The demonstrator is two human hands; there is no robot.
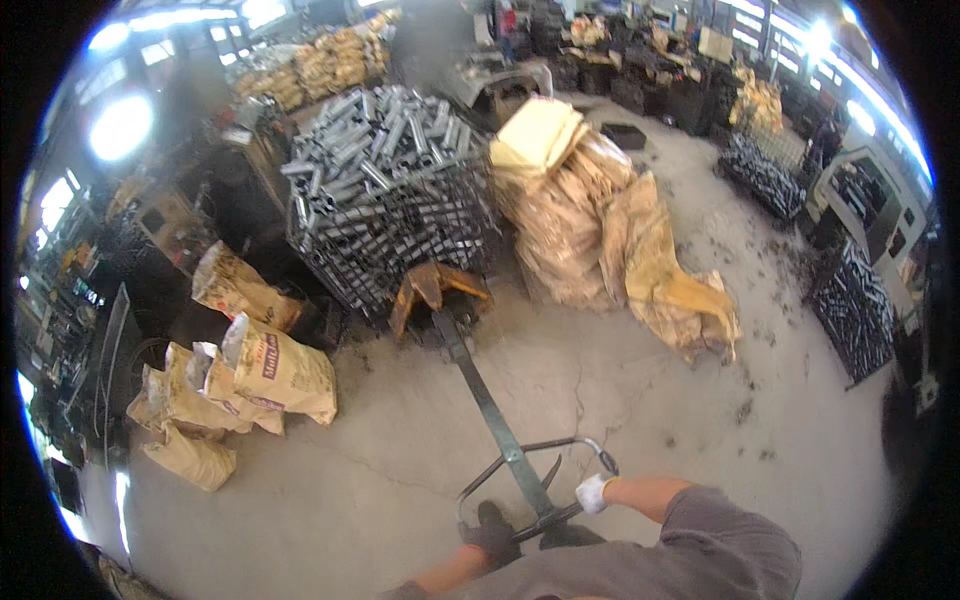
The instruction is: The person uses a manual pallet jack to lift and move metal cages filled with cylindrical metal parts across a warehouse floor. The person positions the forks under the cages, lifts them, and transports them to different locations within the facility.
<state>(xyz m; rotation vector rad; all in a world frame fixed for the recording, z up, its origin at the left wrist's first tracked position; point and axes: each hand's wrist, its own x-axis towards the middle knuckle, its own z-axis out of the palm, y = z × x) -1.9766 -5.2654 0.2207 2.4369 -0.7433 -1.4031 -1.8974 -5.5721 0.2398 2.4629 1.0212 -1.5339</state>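
A pallet jack's handle slants from its orange-yellow base down toward my body, ending in a looped grip bar. Around the left end of that bar, my left hand, in a dark glove, is closed. My right hand, in a white glove, closes on the bar's right side; its fingers are partly hidden. Just beyond the jack's base stands a wire cage bin, heaped with grey metal tubes. Whether the forks are under the bin is hidden.
Several paper sacks stand on the floor at left. Right of the bin sits a plastic-wrapped stack with loose brown sacking spilling beside it. More bins of metal parts line the right side. Concrete floor lies between.
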